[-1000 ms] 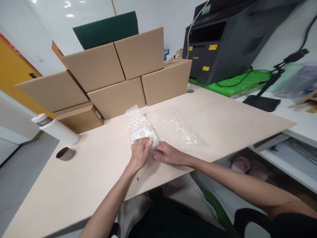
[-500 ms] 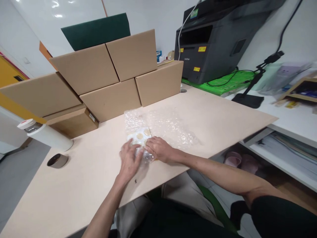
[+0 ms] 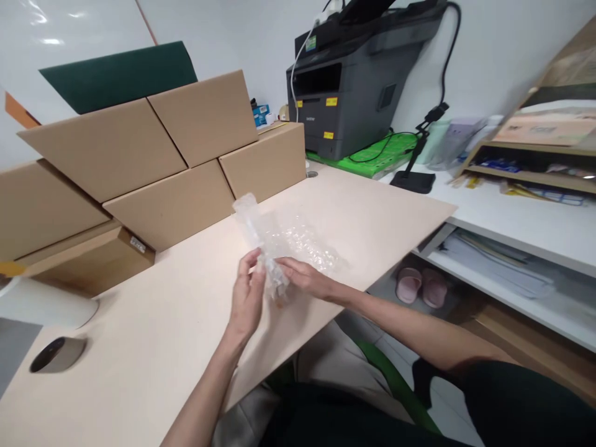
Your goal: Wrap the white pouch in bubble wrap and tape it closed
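Between the two hands, just above the near edge of the desk (image 3: 382, 214), hangs a rolled-up length of bubble wrap (image 3: 272, 264). The left hand (image 3: 246, 298) pinches its lower end between thumb and fingers, palm turned inward. The right hand (image 3: 303, 280) closes on the same end from the other side, fingers curled under it. The bubble wrap is lifted clear of the desk at the hands, while its loose end trails away beyond the right hand and lies crumpled on the desktop. A small tan item (image 3: 280, 292) shows through the plastic right at the fingertips, too blurred to say what it is.

Beyond the hands stands a stacked wall of cardboard boxes (image 3: 172, 205), with a dark green board (image 3: 121, 74) behind them. Far beyond the right hand sits a black printer (image 3: 354, 87) on a green mat (image 3: 377, 155); a black stand (image 3: 413, 177) is beside it. Well to the left of the left hand lie a tape roll (image 3: 56, 355) and a white bottle (image 3: 46, 304) on its side. Below the desk, off to the right, is a pair of pink slippers (image 3: 419, 285).
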### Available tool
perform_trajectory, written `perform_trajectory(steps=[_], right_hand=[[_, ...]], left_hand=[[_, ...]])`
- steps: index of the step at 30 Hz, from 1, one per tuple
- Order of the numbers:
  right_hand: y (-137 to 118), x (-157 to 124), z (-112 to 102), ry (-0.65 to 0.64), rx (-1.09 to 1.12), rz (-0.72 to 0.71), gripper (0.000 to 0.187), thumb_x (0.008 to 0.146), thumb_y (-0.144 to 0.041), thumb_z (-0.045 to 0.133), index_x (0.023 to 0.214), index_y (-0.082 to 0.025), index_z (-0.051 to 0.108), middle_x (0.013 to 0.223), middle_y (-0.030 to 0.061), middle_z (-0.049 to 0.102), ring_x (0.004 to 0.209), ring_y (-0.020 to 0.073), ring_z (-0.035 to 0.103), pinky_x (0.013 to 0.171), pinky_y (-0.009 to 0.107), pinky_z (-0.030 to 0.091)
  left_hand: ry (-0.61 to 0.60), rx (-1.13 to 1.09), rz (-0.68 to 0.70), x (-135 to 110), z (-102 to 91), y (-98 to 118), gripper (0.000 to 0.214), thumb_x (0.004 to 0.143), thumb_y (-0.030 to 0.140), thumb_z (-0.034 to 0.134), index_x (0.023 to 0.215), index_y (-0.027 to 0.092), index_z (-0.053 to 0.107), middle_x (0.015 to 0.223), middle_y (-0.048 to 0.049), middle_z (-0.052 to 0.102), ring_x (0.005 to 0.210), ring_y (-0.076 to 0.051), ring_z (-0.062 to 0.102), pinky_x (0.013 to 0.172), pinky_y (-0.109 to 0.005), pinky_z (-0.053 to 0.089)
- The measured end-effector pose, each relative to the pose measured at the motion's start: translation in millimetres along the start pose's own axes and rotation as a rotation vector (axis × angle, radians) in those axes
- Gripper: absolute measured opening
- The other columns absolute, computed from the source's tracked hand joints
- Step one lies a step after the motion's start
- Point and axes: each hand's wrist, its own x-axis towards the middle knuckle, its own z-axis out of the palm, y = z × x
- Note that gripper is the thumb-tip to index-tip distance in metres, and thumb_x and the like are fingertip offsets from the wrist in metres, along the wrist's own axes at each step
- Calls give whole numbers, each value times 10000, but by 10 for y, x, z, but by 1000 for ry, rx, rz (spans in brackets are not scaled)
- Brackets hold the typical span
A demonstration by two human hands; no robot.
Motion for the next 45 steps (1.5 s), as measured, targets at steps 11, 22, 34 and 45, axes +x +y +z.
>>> perform_trajectory(steps=[11, 22, 34, 45], right_hand=[[299, -342, -886, 467, -361, 93, 341, 838, -343, 539, 1121, -174, 628, 1145, 114, 627, 917, 203, 592, 842, 347, 461], [216, 439, -586, 216, 223, 429, 375, 691, -395, 801, 901, -141, 620, 820, 53, 674, 758, 186, 632, 669, 275, 504], [-441, -36, -320, -308, 595, 85, 322, 646, -229, 845, 892, -115, 671, 813, 12, 674, 700, 108, 631, 643, 210, 495], [60, 665, 330, 173, 249, 145, 472, 750, -452, 723, 1083, -135, 617, 1012, 92, 674, 903, 210, 633, 802, 341, 516]], left_hand=[[-366, 693, 199, 187, 793, -314, 482, 991, 487, 334, 1301, 227, 596, 1462, -105, 506, 1337, -324, 416, 1057, -541, 326], [-272, 337, 267, 92, 605, -448, 458, 967, 460, 429, 1320, 173, 487, 1341, -151, 565, 1278, -250, 499, 1078, -466, 372], [-432, 1, -49, -5, -808, 23, 703, 810, 557, 629, 1418, 253, 447, 1449, -107, 497, 1294, -360, 486, 1021, -478, 442], [520, -191, -348, 280, -560, -668, 482, 856, 549, 557, 1154, 174, 502, 853, -32, 617, 719, -152, 617, 679, -292, 525]])
